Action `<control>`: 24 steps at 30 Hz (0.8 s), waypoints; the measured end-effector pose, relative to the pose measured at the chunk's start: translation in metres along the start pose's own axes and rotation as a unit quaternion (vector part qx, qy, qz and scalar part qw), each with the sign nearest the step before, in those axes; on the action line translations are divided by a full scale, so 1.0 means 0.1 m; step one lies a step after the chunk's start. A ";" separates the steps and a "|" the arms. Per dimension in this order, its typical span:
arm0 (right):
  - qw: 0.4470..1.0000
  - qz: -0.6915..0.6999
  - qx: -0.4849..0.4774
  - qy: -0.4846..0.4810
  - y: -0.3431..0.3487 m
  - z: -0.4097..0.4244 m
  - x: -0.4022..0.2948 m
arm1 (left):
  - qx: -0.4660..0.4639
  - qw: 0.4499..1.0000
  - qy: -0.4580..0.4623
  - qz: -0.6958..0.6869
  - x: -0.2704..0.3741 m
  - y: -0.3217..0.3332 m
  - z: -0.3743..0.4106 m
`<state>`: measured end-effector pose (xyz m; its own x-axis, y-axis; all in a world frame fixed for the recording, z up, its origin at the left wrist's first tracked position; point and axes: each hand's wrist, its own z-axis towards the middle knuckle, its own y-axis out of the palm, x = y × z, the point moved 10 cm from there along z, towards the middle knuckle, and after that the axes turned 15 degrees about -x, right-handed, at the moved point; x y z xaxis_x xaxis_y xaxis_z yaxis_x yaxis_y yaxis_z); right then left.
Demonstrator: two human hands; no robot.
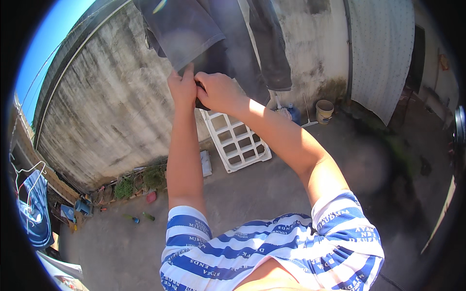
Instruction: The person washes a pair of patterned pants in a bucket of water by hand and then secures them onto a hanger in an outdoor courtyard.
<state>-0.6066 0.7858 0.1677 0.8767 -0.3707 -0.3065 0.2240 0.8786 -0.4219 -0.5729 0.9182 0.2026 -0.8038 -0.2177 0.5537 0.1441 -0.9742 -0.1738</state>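
Dark trousers (240, 47) hang at the top of the view, their legs reaching down towards my hands. Beside them, at the upper left, hangs a dark grey garment (182, 32) with a stitched hem. My left hand (183, 87) grips dark cloth at the lower edge of these garments, its fingers near the hem corner. Close against it on the right, my right hand (220, 91) is closed on the same dark cloth, a bit of which shows below between the hands. The upper ends of the garments are out of view.
A white plastic grid rack (238, 143) leans by the stained wall (109, 105). Right of it are a blue water bottle (294, 113), a floor squeegee (309, 123) and a bucket (324, 111). A pale curtain (380, 51) hangs right. Potted plants (124, 188) and blue clothes on hangers (36, 211) are left.
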 end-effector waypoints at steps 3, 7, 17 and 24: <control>0.993 0.113 0.040 0.016 -0.49 0.10 0.15 | 0.015 0.992 0.029 0.123 0.26 -0.02 -0.12; 0.955 -0.063 0.287 0.048 -1.29 0.76 -0.01 | 0.040 0.957 0.036 0.284 0.49 0.25 -0.31; 0.992 -0.048 0.052 0.101 -0.66 1.28 0.03 | -0.074 0.989 -0.014 0.131 0.22 0.50 -0.43; 0.992 -0.096 0.073 0.028 -0.74 0.82 -0.22 | -0.055 0.968 -0.166 -0.181 0.23 -0.57 -0.17</control>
<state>-0.6073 0.7541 0.2757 0.7878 -0.5483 -0.2805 0.4482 0.8228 -0.3494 -0.6098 0.9696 0.2113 -0.5568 0.1125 0.8230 -0.1899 -0.9818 0.0057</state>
